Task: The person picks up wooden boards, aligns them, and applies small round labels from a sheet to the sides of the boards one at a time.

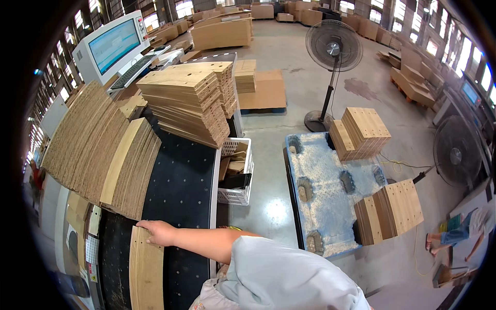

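One cardboard sheet (146, 268), tan and punched with small holes, flat on the black perforated belt (181, 196) at the lower left, with a hand (157, 232), the only one in view, pressed palm-down on its top edge, fingers spread and laid flat, pinching nothing. Just beyond the sheet on the same belt, fanned cardboard stacks (103, 150) leaning left, then a taller cardboard pile (188, 103); right of the belt, a white plastic basket (236, 173) of scraps. Farther right of the belt, a pale blue pallet (325, 191) bearing two cardboard bundles (390, 212), with a pedestal fan (333, 49) standing behind.
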Tool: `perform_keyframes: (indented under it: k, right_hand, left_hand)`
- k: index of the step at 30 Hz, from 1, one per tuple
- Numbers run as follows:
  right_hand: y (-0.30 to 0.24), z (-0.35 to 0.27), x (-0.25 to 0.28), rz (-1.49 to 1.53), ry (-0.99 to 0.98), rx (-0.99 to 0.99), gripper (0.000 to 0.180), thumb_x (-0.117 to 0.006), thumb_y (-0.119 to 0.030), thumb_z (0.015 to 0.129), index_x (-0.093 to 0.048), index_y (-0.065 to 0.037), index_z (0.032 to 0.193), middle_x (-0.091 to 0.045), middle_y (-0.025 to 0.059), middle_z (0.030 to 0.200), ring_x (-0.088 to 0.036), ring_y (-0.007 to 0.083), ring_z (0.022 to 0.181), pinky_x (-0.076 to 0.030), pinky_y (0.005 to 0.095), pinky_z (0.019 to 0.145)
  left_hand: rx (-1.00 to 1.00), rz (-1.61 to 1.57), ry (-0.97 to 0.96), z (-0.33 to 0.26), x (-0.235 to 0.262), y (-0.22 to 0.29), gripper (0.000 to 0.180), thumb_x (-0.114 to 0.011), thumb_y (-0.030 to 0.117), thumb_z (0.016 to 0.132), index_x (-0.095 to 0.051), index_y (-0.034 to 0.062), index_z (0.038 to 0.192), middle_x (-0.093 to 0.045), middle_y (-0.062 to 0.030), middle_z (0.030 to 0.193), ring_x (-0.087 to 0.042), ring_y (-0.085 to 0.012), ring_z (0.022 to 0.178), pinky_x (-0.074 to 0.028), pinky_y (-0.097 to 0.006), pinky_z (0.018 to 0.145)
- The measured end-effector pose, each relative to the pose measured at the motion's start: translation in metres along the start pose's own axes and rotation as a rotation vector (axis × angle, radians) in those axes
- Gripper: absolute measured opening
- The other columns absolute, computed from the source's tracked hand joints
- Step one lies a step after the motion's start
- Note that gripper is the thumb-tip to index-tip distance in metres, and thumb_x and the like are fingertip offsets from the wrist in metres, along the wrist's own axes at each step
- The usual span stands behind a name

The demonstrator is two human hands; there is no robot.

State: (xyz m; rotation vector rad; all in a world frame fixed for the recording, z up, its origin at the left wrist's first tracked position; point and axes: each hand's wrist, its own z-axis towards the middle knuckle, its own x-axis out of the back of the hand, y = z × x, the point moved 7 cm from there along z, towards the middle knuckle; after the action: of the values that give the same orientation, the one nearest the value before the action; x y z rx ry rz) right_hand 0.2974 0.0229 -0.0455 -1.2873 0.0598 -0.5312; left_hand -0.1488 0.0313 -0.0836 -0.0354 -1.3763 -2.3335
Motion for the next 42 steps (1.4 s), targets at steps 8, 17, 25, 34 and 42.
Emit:
perform_keyframes:
  k: [8,17,25,34,42]
  right_hand:
    - [0.027,-0.012,-0.011,0.076,-0.104,0.004,0.069,-0.062,0.004,0.07,-0.033,-0.011,0.131,-0.041,0.0144,0.127,-0.041,0.0317,0.119,-0.037,0.0376,0.098]
    - [-0.044,-0.01,-0.015,-0.509,-0.212,0.378,0.084,-0.069,-0.007,0.058,-0.033,-0.009,0.134,-0.034,0.0167,0.134,-0.019,0.0346,0.132,-0.02,0.0516,0.106]
    - [-0.035,-0.013,-0.086,-0.906,-0.416,0.537,0.038,-0.058,-0.023,0.074,-0.055,-0.015,0.111,-0.051,0.0113,0.112,-0.04,0.0296,0.116,-0.015,0.0633,0.102]
    - [-0.053,-0.019,-0.076,-0.914,-0.555,0.565,0.033,-0.058,-0.022,0.074,-0.058,-0.015,0.107,-0.053,0.0103,0.108,-0.042,0.0282,0.114,-0.014,0.0663,0.1]
    - [-0.052,-0.032,-0.101,-0.937,-0.567,0.606,0.061,-0.059,-0.028,0.075,-0.039,-0.012,0.13,-0.038,0.015,0.133,-0.026,0.031,0.131,-0.01,0.0649,0.102]
  left_hand:
    - [-0.066,0.264,0.064,0.002,-0.002,-0.013,0.062,-0.072,0.035,0.07,-0.049,0.0107,0.122,-0.05,-0.0159,0.117,-0.05,-0.03,0.101,-0.043,-0.038,0.085]
    - [-0.131,1.063,-0.656,0.039,-0.023,0.029,0.082,-0.077,0.043,0.056,-0.048,0.0005,0.12,-0.048,-0.0206,0.119,-0.041,-0.0416,0.113,-0.035,-0.045,0.094]
    - [-0.293,0.973,-0.926,0.015,-0.086,0.111,0.072,-0.07,0.04,0.073,-0.042,-0.0004,0.125,-0.05,-0.0252,0.114,-0.046,-0.0418,0.105,-0.038,-0.046,0.088]
    - [-0.178,0.802,-0.997,0.013,-0.077,0.122,0.081,-0.077,0.039,0.065,-0.041,-0.0001,0.126,-0.047,-0.0267,0.115,-0.045,-0.0421,0.106,-0.036,-0.048,0.092]
    - [-0.277,1.011,-0.99,-0.012,-0.111,0.154,0.089,-0.075,0.033,0.068,-0.026,0.0038,0.137,-0.042,-0.0256,0.126,-0.04,-0.0415,0.115,-0.032,-0.046,0.098]
